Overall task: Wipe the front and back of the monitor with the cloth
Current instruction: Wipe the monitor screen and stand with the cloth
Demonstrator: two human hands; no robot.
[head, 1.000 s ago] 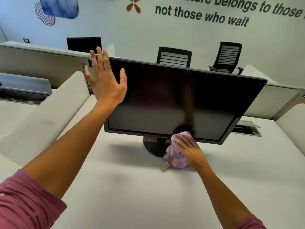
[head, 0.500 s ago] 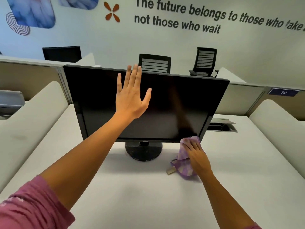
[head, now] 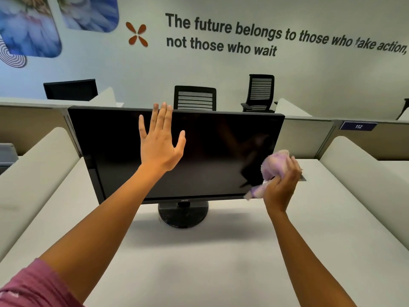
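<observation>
Right hand (head: 280,187) curled round the bunched purple cloth (head: 273,166), grip pinching it between thumb and fingers, raised just beside the lower right corner of the monitor (head: 221,151). Cloth blurred, a loose tail hanging toward the bottom bezel; whether touching the glass or just off it cannot be told. Left hand (head: 159,145) spread flat, fingers straight and together, thumb out, in front of the upper middle of the screen, fingertips reaching the top edge; likely steadying the panel, though actual contact is hard to confirm.

Judged as early in the task: cloth poised at one corner of the front face, most of the screen apparently unswept, and no sign of streaks or damp trails to mark covered ground. Back of the monitor hidden from this view, so nothing to say of it beyond presumably remaining to be done; reaching it would call for turning the panel or going round behind.

Monitor standing upright on its round black stand (head: 183,214), centred on the pale desk (head: 199,262), facing the wearer. Screen dark and glossy, switched off, with faint reflections of the cloth hand at the right. Thin black bezel, small logo at bottom centre.
</observation>
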